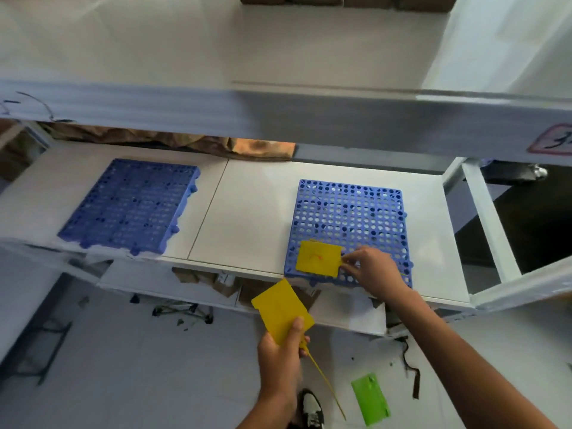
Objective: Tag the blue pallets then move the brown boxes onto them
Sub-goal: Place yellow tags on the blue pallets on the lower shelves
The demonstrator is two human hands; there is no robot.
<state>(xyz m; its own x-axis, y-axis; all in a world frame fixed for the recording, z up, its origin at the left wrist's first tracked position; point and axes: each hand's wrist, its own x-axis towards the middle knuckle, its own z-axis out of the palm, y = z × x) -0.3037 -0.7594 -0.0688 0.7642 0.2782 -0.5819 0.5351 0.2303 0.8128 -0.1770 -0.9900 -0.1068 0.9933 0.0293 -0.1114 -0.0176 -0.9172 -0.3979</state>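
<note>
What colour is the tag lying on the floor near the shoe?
Bright green: the flat plastic tag on the floor, seen in the head view, unlike the yellow ones being handled.

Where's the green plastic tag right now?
In the head view, the flat green plastic tag lies on the floor at lower right, below the white shelf, between the person's two forearms and right of the black-and-white shoe.

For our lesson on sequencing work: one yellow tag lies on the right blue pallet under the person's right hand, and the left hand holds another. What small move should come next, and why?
Probably finish fixing the yellow tag that the right hand pinches on the right pallet. The left pallet shows no tag, so the left hand's spare tag likely goes there afterwards.
</note>
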